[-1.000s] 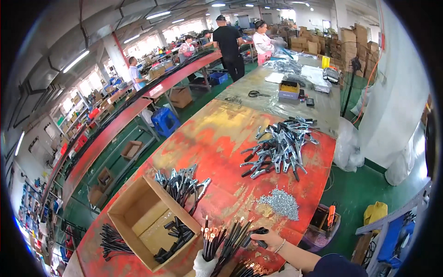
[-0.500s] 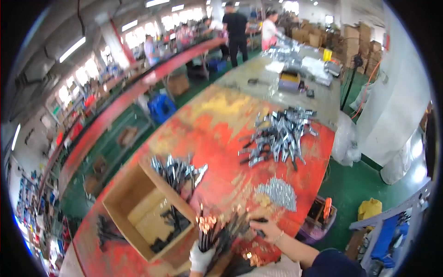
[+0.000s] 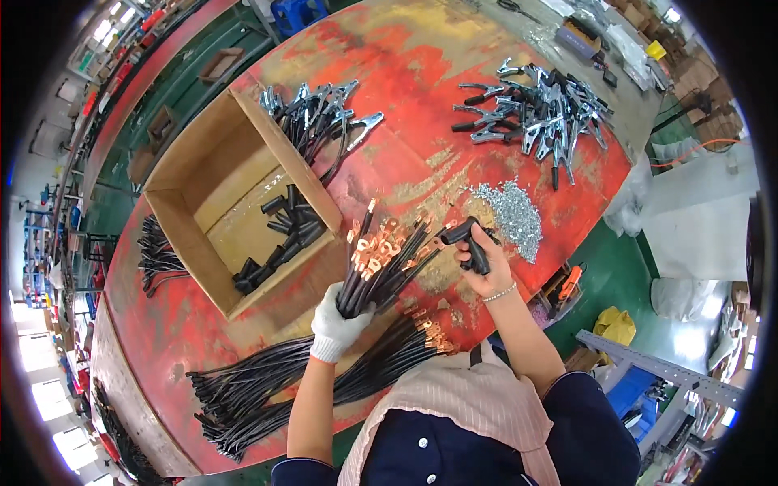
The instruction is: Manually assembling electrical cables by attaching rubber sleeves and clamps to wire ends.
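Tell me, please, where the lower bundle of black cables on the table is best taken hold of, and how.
Probably with the grip around the lower bundle just left of its copper lugs, coming from above on the right: the cables gather there, while their other ends fan out at the left. The left forearm crosses midway, so the right side looks clearer.

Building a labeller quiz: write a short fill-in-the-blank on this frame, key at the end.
1. The white-gloved left hand grips black cables with ____-coloured metal ends.
2. The bare right hand holds short tubular sleeves coloured ____.
3. The open brown box with loose black tubes inside is made of ____.
4. The heap of tiny silver metal pieces lies to the ____ of that box.

Missing words: copper; black; cardboard; right.
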